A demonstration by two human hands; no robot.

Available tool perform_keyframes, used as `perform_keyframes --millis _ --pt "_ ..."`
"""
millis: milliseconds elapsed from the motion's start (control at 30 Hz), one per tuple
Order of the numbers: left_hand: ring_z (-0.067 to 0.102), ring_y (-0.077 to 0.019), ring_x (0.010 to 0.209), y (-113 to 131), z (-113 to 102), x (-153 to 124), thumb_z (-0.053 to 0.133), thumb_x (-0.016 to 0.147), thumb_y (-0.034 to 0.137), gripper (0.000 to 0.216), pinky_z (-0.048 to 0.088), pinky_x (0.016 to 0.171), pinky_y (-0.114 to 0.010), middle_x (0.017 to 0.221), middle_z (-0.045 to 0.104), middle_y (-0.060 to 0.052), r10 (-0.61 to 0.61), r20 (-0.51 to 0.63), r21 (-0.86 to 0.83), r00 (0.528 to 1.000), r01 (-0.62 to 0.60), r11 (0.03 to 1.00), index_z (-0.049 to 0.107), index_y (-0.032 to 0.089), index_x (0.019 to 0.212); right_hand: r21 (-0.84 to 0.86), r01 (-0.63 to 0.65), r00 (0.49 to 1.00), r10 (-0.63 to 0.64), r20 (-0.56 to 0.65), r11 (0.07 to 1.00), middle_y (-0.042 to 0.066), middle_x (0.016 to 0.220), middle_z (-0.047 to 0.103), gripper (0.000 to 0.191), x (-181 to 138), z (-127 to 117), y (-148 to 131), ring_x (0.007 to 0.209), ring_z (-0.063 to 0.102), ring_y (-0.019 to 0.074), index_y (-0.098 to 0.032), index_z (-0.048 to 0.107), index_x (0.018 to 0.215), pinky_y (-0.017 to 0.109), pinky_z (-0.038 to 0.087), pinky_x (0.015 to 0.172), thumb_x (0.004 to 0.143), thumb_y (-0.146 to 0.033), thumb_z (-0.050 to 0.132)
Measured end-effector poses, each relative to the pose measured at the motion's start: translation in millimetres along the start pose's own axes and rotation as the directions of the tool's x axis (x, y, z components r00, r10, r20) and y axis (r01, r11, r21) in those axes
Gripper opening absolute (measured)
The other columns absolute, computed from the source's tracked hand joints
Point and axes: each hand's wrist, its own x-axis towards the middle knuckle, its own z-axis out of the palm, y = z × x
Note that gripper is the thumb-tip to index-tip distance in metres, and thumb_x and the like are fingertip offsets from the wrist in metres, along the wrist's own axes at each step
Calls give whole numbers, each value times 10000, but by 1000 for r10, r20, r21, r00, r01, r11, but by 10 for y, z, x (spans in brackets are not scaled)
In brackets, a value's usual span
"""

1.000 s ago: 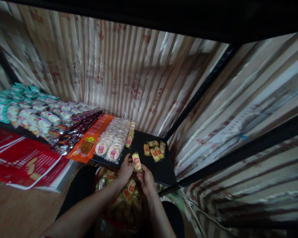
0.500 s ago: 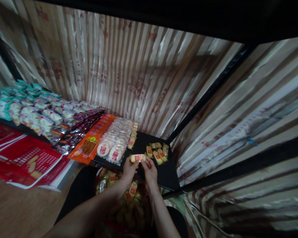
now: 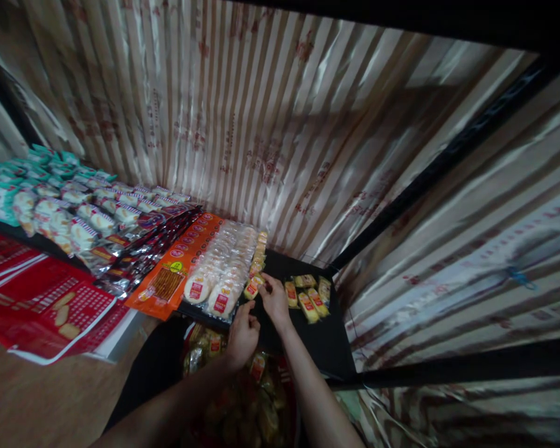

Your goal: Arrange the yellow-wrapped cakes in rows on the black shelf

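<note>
Striped cloth point(image 3: 261, 124) behind a black shelf point(image 3: 327, 339).
Right hand's point(image 3: 275, 300) grip pinches a yellow pack point(image 3: 252, 288) near the shelf's front; left hand point(image 3: 241, 336), off the shelf's front edge, is curled, grip's contents unclear.

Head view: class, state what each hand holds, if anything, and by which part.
Right hand pinches a yellow snack packet by its right end, on the shelf; left hand seems empty.

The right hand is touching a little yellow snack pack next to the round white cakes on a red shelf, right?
Not quite: the shelf is black, not red. The head view shows the right hand touching a yellow snack pack beside the round white cakes on it.
</note>
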Motion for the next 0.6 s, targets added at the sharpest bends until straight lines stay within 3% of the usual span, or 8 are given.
perform_keyframes --millis 133,300,467,600 --pt "587 -187 997 -55 29 78 436 655 40 572 430 975 -359 1317 500 -100 98 -9 13 995 -98 995 522 153 1210 -19 -9 1000 9 3 1000 60 912 620 340 62 102 53 718 592 154 -190 659 1008 328 508 757 695 -212 529" --pt "416 -226 1261 -121 92 154 446 634 53 603 292 1104 -383 1367 457 -94 159 13 35 987 -160 987 526 138 1225 22 -23 1000 23 -13 1000 75 947 623 327 47 158 44 742 614 159 -168 628 1008 303 522 690 703 -218 520" --pt "368 -228 1298 -157 109 230 426 623 37 630 250 1126 -395 1375 447 -104 214 -11 103 977 -212 972 518 115 1241 9 -41 999 41 -25 999 92 1004 621 367 -36 176 58 766 623 167 -166 597 1071 304 518 683 724 -248 509" --pt "371 -224 1296 -199 101 246 406 634 32 633 262 1119 -398 1371 451 -112 251 7 154 968 -249 956 501 100 1256 12 -75 997 74 34 997 68 968 641 409 -67 216 86 803 619 169 -184 544 1159 320 505 747 765 -262 462"
